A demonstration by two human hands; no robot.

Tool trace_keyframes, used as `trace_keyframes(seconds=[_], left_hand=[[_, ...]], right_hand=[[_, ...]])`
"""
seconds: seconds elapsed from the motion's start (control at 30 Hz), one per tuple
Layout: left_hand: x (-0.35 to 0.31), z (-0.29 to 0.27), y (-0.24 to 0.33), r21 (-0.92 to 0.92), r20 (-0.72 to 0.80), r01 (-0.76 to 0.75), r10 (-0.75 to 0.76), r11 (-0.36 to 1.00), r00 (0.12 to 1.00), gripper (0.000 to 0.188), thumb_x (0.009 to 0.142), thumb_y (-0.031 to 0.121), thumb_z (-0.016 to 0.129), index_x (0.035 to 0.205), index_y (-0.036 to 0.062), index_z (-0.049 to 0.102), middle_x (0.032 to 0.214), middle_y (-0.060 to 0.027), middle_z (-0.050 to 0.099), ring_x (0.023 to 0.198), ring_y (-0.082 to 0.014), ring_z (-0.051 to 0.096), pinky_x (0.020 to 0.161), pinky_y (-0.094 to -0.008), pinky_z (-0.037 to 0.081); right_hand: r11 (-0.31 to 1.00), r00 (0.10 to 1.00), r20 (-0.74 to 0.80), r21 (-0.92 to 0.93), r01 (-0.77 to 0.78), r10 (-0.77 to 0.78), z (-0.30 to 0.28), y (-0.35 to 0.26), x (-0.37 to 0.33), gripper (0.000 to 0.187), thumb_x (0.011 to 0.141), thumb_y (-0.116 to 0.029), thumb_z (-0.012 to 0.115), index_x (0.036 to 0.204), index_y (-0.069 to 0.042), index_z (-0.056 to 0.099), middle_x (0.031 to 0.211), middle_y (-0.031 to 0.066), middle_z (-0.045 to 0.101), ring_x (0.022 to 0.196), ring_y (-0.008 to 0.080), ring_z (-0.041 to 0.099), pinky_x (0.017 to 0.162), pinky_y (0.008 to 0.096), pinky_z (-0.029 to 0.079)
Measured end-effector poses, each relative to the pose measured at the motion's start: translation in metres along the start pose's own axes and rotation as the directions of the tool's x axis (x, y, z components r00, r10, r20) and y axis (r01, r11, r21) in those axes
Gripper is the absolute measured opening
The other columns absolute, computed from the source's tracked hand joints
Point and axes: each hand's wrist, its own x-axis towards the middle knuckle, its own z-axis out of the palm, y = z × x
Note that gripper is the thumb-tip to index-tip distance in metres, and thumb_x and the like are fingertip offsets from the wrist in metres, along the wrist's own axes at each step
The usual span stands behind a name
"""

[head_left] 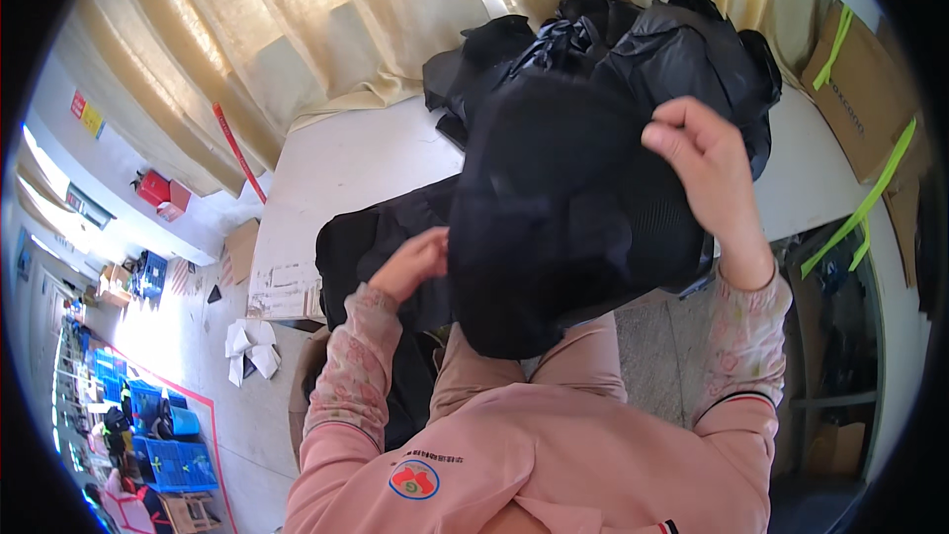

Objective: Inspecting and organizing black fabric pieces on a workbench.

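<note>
A black padded fabric piece (563,208) with a mesh patch on its right side is held up in front of me, over the table's near edge and my lap. My right hand (707,163) pinches its upper right edge between thumb and fingers. At its left edge my left hand (413,265) is closed on it, the fingertips partly hidden behind the fabric. More black padded fabric (371,237) lies on the table beneath and beside my left hand. Its shape is largely covered by the held piece.
Black fabric pieces and black plastic (682,54) are heaped on the white table (331,158) at the back, before beige curtains (346,30). Cardboard (855,99) with yellow-green straps stands right. Paper scraps (252,348) lie on the floor left, with blue crates (178,463) farther off.
</note>
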Motion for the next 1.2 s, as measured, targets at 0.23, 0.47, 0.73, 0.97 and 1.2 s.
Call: trace_keyframes(seconds=[0.23,0.47,0.73,0.97,1.2], left_hand=[[-0.043,0.072,-0.101,-0.586,0.426,0.125,0.174,0.8,0.888,0.065,0.094,0.032,0.069,0.147,0.0041,0.043,0.144,-0.0254,0.049,0.136,-0.0393,0.045,0.118,-0.0491,0.032],[0.002,0.123,-0.05,-0.924,0.099,0.089,0.009,0.372,0.995,0.057,0.097,0.039,0.06,0.138,-0.0001,0.05,0.142,-0.017,0.053,0.133,-0.0295,0.05,0.114,-0.0469,0.039],[0.03,0.128,-0.016,-0.929,0.33,0.234,0.355,0.287,0.875,0.039,0.1,0.032,0.052,0.122,0.0012,0.062,0.117,-0.014,0.069,0.113,-0.0264,0.064,0.102,-0.0394,0.049],[-0.05,0.041,0.022,-0.859,-0.094,-0.259,0.36,0.442,0.928,0.08,0.099,0.066,0.038,0.118,-0.007,0.064,0.12,-0.0202,0.067,0.111,-0.0316,0.066,0.098,-0.0449,0.052],[-0.033,-0.068,0.005,-0.192,-0.442,-0.397,0.282,0.897,0.851,0.048,0.103,0.037,0.053,0.133,-0.0001,0.055,0.125,-0.0121,0.065,0.115,-0.0244,0.063,0.102,-0.04,0.047]], right_hand=[[0.851,0.997,-0.037,0.523,-0.038,0.067,-0.001,-0.019,0.02,0.021,0.099,-0.022,0.065,0.099,-0.002,0.066,0.088,-0.0039,0.063,0.08,0.0021,0.055,0.073,0.018,0.044],[0.711,0.994,0.099,0.695,-0.106,0.051,0.03,-0.038,0.007,0.017,0.1,-0.021,0.062,0.103,-0.004,0.063,0.09,-0.0031,0.064,0.082,0.0021,0.056,0.073,0.0186,0.045],[0.993,0.994,0.086,-0.084,0.082,-0.075,0.098,0.065,-0.03,0.027,0.095,-0.024,0.067,0.101,-0.002,0.052,0.081,0.0187,0.065,0.074,0.0367,0.067,0.065,0.0407,0.051],[0.835,0.925,-0.031,-0.421,-0.356,0.379,0.066,0.214,-0.041,0.035,0.092,-0.032,0.067,0.097,0.001,0.058,0.088,0.0274,0.067,0.087,0.0437,0.067,0.078,0.0473,0.052],[0.616,0.871,0.387,0.617,-0.489,0.303,-0.001,0.101,0.004,0.035,0.096,-0.026,0.067,0.118,0.001,0.063,0.098,0.0036,0.069,0.086,0.0107,0.066,0.079,0.0256,0.054]])
